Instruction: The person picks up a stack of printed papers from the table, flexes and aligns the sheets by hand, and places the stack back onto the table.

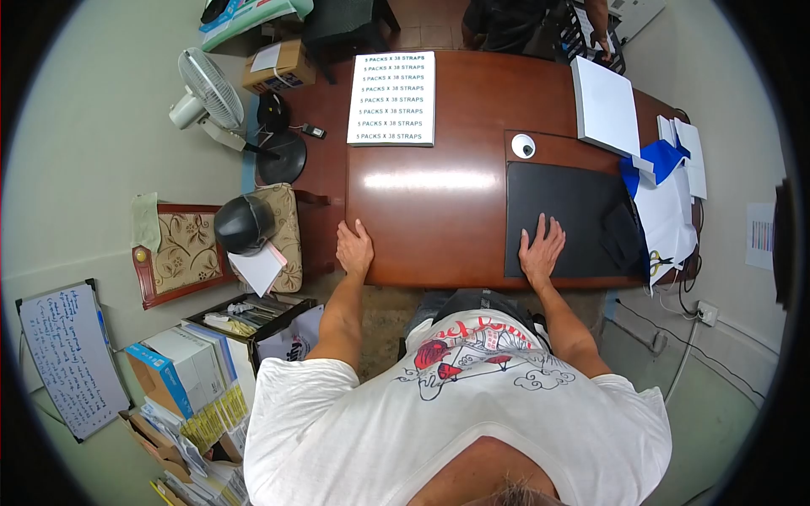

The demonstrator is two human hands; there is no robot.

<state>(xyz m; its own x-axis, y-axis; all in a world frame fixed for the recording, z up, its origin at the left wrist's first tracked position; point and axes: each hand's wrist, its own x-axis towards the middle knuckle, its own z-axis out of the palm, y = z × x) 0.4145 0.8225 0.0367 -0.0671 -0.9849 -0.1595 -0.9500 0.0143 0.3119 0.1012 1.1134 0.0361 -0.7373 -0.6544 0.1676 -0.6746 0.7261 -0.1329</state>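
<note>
My left hand (pixel 355 248) rests at the left edge of the brown wooden desk (pixel 430 223), thumb apart and the other fingers partly out of sight along the edge. My right hand (pixel 542 247) lies flat on a black desk mat (pixel 567 198), fingers spread, holding nothing. A dark folded cloth-like item (pixel 622 236) lies on the mat to its right. Beyond the mat is a small round white object (pixel 523 147) with a dark centre. A white stack (pixel 391 99) printed with "5 PACKS X 38 STRAPS" lines stands at the far left of the desk.
White sheets (pixel 606 105), a blue-and-white bag (pixel 662 198) and yellow-handled scissors (pixel 658 261) lie on the desk's right side. Left are a fan (pixel 211 88), a chair with a black helmet (pixel 245 225) and boxes of papers (pixel 181 371). Another person (pixel 506 24) stands beyond the desk.
</note>
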